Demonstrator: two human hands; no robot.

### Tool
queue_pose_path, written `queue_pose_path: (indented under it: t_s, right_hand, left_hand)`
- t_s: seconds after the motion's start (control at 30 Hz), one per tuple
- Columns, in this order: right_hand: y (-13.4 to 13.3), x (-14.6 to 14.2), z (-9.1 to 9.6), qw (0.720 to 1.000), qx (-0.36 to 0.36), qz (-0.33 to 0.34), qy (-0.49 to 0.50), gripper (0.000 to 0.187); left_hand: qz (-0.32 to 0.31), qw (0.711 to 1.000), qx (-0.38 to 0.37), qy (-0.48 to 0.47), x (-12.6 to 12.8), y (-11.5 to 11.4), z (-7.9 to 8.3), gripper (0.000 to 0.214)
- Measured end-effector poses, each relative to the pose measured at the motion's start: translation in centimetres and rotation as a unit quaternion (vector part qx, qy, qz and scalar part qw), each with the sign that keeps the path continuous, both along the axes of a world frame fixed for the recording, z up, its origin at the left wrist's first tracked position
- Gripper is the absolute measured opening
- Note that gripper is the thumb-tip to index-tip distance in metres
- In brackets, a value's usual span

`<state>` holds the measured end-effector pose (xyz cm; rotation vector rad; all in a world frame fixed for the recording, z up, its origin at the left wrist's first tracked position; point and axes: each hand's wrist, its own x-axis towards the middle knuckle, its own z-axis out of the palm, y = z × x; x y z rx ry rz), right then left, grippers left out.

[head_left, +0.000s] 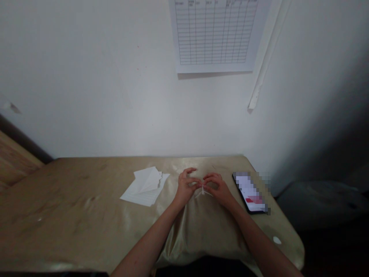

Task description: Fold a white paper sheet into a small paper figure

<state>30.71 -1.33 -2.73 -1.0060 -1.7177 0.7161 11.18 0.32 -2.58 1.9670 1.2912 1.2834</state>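
Note:
Both hands meet over the middle of the table, pinching a small white piece of paper (203,190) between thumbs and fingertips. My left hand (187,185) holds it from the left, with one finger raised away from the pinch. From the right, my right hand (216,186) grips the same piece with its fingers curled. Thin white ends stick out below the fingertips; the folds themselves are too small to make out. To the left of my left hand lie several white paper sheets (144,187), overlapping, one with a torn edge.
A smartphone (250,193) with a lit screen lies right of my right hand. A white scrap (277,240) rests near the right edge of the gold-brown covered table (86,215). Behind is a white wall (115,96) with a printed chart (215,38) on it.

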Motion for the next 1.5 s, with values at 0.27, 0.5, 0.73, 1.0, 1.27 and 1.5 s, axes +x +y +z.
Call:
queue_pose_path:
  t_s: [0.27, 0.5, 0.73, 1.0, 1.27, 1.5]
  right_hand:
    - [0.10, -0.03, 0.12, 0.998, 0.040, -0.033, -0.025, 0.007]
    - [0.31, 0.07, -0.41, 0.998, 0.020, -0.055, -0.006, 0.012]
    - [0.32, -0.13, -0.46, 0.994, -0.079, -0.037, 0.061, 0.030]
    - [0.37, 0.06, -0.18, 0.996, -0.053, -0.056, 0.051, 0.031]
    - [0.34, -0.09, -0.17, 0.998, -0.017, -0.051, 0.029, 0.033]
    - [0.40, -0.09, -0.52, 0.997, -0.036, -0.059, 0.044, 0.032]
  left_hand:
    - [0.029, 0.999, -0.006, 0.023, 0.38, -0.21, 0.24, 0.008]
    - [0.021, 0.998, 0.002, 0.055, 0.48, -0.69, 0.48, 0.007]
    - [0.026, 0.999, 0.024, 0.035, 0.46, -0.60, 0.38, 0.005]
    - [0.029, 0.999, 0.020, 0.024, 0.29, -0.55, 0.23, 0.011]
    - [0.034, 0.999, 0.027, 0.016, 0.20, -0.35, 0.17, 0.006]
    - [0.027, 0.999, 0.024, 0.006, 0.22, -0.48, 0.12, 0.006]
